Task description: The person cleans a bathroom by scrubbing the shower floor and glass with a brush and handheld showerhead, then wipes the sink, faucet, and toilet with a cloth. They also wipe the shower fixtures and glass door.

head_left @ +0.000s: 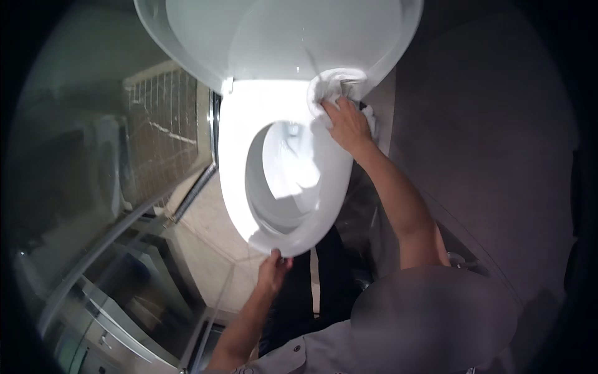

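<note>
A white toilet (236, 154) stands before me, its oval bowl open and brightly lit. Its white lid (289, 42) is raised at the back. My right hand (350, 124) presses a bunched white cloth (334, 84) against the right rear of the toilet's top, close to the lid's lower edge. Part of the cloth hangs over the right side, beyond my fingers. At the toilet's front edge is my left hand (273, 271), fingers curled and the thumb at the edge. Whether it grips the edge or only touches it is hard to see.
Close on the left runs a glass panel with a metal rail (117, 229). Behind it shows a slatted grate (161, 121). A dark grey wall (476, 126) rises on the right, with a metal fitting (460, 260) near my right elbow. Pale floor tiles (219, 233) lie below.
</note>
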### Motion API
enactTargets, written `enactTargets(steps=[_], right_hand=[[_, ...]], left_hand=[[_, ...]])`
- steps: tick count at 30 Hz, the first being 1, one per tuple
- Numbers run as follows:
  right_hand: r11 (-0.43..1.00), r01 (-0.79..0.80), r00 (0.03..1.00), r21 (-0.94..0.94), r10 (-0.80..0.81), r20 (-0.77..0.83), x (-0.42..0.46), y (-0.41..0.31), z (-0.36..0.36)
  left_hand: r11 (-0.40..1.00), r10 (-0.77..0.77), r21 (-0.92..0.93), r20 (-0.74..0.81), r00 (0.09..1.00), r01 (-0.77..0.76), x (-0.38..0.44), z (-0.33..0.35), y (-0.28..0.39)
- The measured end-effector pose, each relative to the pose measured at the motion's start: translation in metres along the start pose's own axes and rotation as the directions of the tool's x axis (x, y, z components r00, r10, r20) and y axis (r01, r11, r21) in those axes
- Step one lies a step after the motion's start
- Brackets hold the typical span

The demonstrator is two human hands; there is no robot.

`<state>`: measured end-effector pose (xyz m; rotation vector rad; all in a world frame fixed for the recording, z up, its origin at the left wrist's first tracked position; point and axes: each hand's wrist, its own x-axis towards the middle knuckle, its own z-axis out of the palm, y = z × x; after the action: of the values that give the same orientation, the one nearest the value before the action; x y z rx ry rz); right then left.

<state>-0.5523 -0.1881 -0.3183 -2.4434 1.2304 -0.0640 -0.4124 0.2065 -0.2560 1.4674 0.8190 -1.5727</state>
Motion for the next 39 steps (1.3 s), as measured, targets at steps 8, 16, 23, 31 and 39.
enactTargets(steps=[8,16,23,31,39], right_hand=[[0.964,-0.099,0.955,0.246,0.023,0.295,-0.187,-0.164,0.122],[0.904,0.294,0.945,0.31,-0.323,0.047,-0.076,-0.277,0.161],[0.988,0.15,0.976,-0.041,-0.155,-0.151,0.144,-0.149,0.097],[0.775,-0.568,0.79,-0.279,0.608,0.079,-0.004,0.001,-0.012],[-0.097,-0.66,0.621,0.745,0.487,0.614,-0.094,-0.033,-0.132]], left_hand=[[0.978,0.013,0.206,-0.076,0.997,0.002,0.085,-0.026,0.001],[0.754,0.402,0.622,-0.181,0.897,-0.212,0.075,-0.084,0.042],[0.82,0.292,0.518,-0.013,0.956,-0.243,0.034,-0.048,0.059],[0.786,0.266,0.522,0.199,0.943,-0.331,0.012,-0.01,0.065],[0.332,0.499,0.494,0.631,0.594,-0.804,-0.033,0.13,0.142]])
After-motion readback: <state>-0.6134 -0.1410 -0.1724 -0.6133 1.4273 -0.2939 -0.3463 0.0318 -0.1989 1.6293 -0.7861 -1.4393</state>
